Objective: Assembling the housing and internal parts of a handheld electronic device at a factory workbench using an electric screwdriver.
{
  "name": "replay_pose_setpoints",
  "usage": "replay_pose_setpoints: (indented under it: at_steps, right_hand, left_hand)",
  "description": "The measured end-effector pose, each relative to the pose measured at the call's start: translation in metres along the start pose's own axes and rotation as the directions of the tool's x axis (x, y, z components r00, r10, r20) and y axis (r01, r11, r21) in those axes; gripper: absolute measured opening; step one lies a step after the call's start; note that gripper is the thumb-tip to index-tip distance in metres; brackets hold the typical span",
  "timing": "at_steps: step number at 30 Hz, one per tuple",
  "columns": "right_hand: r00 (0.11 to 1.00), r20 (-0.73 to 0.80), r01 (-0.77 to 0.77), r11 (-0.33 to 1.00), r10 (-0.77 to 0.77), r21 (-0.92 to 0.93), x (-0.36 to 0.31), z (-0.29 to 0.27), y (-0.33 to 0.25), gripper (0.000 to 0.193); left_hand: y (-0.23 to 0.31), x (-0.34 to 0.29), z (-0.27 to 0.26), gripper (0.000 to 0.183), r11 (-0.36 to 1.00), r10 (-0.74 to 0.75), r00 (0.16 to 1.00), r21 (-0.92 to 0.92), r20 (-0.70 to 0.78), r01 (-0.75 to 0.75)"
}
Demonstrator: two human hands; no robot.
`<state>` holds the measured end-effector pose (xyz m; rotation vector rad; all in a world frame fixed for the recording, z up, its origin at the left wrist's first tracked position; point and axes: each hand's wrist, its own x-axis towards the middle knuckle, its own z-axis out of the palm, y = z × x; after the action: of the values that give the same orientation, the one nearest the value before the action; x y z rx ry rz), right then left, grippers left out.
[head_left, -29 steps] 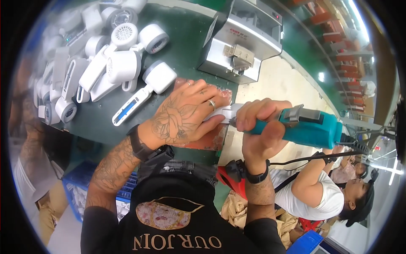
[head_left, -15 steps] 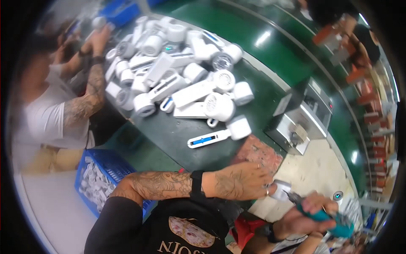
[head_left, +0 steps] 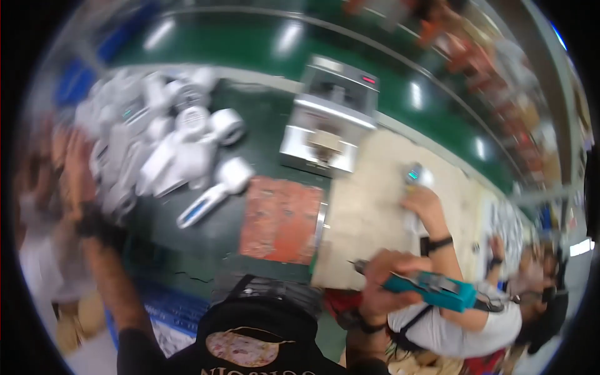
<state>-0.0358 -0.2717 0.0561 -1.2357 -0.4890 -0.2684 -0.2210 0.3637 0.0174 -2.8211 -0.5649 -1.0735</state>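
Observation:
My left hand (head_left: 78, 165) reaches out, blurred, to the left edge of a pile of white handheld fans (head_left: 169, 162); its fingers look stretched out, and I see nothing held in them. My right hand (head_left: 384, 284) is closed around a teal electric screwdriver (head_left: 431, 289), its dark tip pointing left over the pale board. One white fan (head_left: 209, 200) lies apart from the pile, its handle showing a blue battery inside.
A worn red mat (head_left: 281, 219) lies in the middle, with a grey metal machine (head_left: 328, 119) behind it. At the right, a co-worker's hand (head_left: 425, 206) is on a white fan (head_left: 417, 175) over the pale board (head_left: 369, 187). A blue crate (head_left: 169, 306) stands low at the left.
My left hand has left the white fan part near the screwdriver tip and moved far left to the pile. The view has swung right. That white part is out of my hands.

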Motion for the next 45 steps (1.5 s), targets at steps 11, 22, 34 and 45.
replay_pose_setpoints:
  at_steps: [11,22,34,45]
  right_hand:
    - [0.993,0.030,-0.117,0.993,0.118,-0.010,-0.019,-0.033,-0.018,0.061]
    - [0.987,0.020,-0.160,0.976,0.159,0.148,-0.040,-0.049,-0.034,0.056]
    - [0.967,-0.211,-0.189,0.954,0.140,-0.232,-0.010,-0.051,0.002,0.067]
    - [0.998,0.047,-0.043,0.999,0.043,0.011,0.027,0.031,0.001,0.073]
  left_hand:
    - [0.555,0.055,0.004,0.031,0.226,0.532,0.764,-0.931,0.365,0.287]
    - [0.707,0.020,0.112,0.057,0.682,0.442,0.753,-0.728,0.488,0.071]
    - [0.527,0.012,0.015,0.025,0.347,0.628,0.772,-0.924,0.101,-0.162]
    - [0.456,-0.009,0.026,0.030,0.479,0.579,0.790,-0.868,0.202,-0.130]
